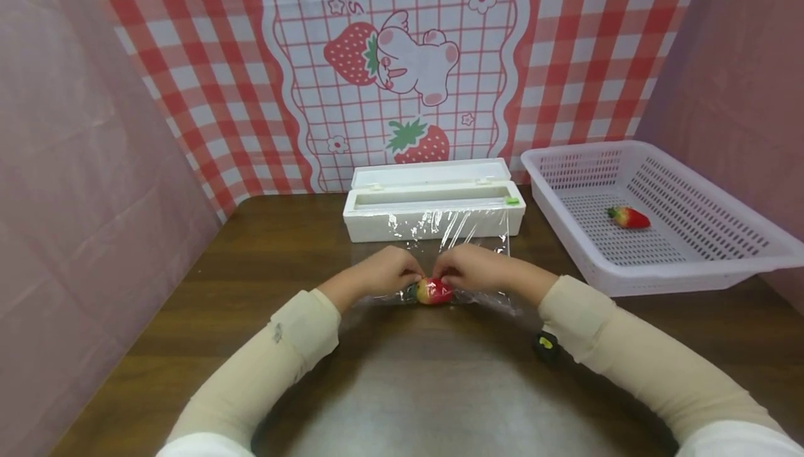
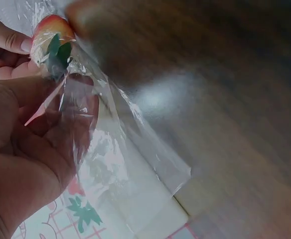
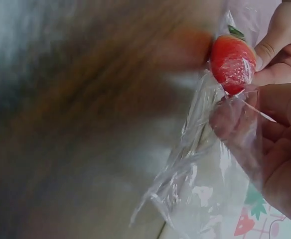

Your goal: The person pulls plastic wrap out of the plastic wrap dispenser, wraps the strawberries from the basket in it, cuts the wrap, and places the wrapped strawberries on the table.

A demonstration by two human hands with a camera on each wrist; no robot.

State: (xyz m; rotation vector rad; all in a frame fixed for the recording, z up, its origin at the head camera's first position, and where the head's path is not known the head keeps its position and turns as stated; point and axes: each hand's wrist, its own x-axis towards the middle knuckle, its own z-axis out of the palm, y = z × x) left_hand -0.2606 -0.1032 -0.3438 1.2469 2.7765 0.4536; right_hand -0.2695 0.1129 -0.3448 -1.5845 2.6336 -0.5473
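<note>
A strawberry (image 1: 435,291) lies near the middle of the table (image 1: 251,261), in front of a white film dispenser (image 1: 364,225), with cling film (image 2: 110,154) gathered about it; glints on its red side suggest film over at least part of it. The left hand (image 1: 386,272) is at the leafy end and the right hand (image 1: 471,267) at the pointed end, the fingers of each curled in and pinching film close against the fruit. A second strawberry (image 1: 630,218) lies in a white slotted basket (image 1: 618,272).

The fruit looks light and, if real, would bruise under a hard squeeze; whether it is real cannot be told. The film seems limp, slick and clingy, apt to crease or tear. Gentle holds at both ends, with fingertips on the film rather than the leaves, seem best.
</note>
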